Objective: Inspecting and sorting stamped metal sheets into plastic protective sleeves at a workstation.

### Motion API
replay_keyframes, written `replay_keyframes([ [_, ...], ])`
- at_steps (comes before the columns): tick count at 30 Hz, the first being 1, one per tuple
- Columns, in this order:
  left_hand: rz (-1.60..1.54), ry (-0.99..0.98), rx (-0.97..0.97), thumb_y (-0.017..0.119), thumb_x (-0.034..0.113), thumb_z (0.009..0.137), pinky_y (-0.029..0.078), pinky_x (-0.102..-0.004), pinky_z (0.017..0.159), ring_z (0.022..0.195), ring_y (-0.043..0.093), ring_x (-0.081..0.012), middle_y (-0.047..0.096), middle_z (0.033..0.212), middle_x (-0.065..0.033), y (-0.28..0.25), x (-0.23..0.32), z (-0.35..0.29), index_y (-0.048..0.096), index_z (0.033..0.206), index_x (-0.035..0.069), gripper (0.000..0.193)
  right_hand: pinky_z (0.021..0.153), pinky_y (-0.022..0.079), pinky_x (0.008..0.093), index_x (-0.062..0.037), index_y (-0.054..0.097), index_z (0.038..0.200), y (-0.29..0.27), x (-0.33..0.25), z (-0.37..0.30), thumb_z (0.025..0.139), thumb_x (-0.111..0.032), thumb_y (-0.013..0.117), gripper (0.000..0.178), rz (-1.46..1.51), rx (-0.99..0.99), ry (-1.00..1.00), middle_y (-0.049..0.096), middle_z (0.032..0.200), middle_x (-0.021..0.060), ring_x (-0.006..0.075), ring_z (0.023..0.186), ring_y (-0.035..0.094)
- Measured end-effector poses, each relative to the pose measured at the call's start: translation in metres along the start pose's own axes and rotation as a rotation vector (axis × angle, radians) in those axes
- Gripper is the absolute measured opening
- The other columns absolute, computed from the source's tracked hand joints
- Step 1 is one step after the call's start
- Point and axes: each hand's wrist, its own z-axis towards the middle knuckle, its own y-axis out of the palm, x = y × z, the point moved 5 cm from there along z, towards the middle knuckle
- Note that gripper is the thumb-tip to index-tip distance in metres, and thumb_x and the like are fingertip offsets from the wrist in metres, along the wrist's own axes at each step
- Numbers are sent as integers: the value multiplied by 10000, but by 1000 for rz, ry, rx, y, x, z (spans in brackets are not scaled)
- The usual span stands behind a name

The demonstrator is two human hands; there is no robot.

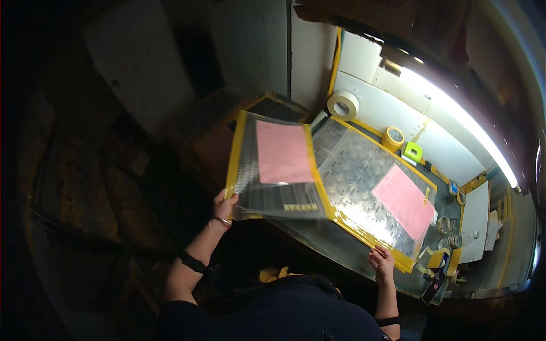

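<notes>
My left hand (225,204) is closed on the lower left corner of a clear plastic sheet with yellow taped edges. A pink paper (284,152) lies on this clear sheet (245,165), which is lifted and tilted left of the lit table. Its right edge overlaps a similar yellow-edged sheet (352,165) on the table, which carries a dotted grey pattern and another pink paper (405,202). My right hand (382,261) is by the front yellow edge of that second sheet, fingers loosely bent and apart, with nothing visible in them. Whether its fingertips touch the edge is unclear.
Along the table's back stand a white tape roll (343,105), a yellow tape roll (393,138) and a green object (413,151). At the right are glass jars (449,241) and a white board (475,224). A bright tube lamp (460,119) hangs above.
</notes>
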Motion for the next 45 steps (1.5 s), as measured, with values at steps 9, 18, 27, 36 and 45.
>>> replay_keyframes([
  [9,-30,322,247,543,43,785,379,-239,729,809,483,-127,516,899,-22,-72,55,104,508,1027,22,246,664,488,238,-13,490,1075,45,-19,-17,774,-86,584,324,-215,-55,-92,560,970,101,139,770,574],
  [18,319,15,419,582,286,759,326,-361,920,1137,383,-261,357,1254,-189,-95,-84,168,248,1307,129,661,635,483,228,-8,494,1061,13,-10,-76,769,-89,593,319,-226,191,-67,566,934,93,131,749,578],
  [27,322,-281,382,455,5,660,352,-322,857,918,454,-197,458,983,-79,-115,-181,149,407,1049,23,393,582,455,209,1,505,1047,-12,19,-86,766,-63,582,298,-311,179,38,578,839,67,109,681,555],
  [36,250,186,-137,473,82,847,450,-170,582,697,546,-78,557,859,-34,63,-3,90,500,1005,42,165,605,448,251,-9,364,1209,-112,15,-11,732,-55,584,527,-43,663,-144,462,1096,134,160,859,509],
  [45,425,283,-568,486,37,832,466,-188,577,633,566,-84,584,792,-59,196,-15,-31,539,916,-15,112,831,393,336,27,468,1099,-181,25,25,676,-126,612,473,-283,932,-82,506,1066,176,265,969,500],
])
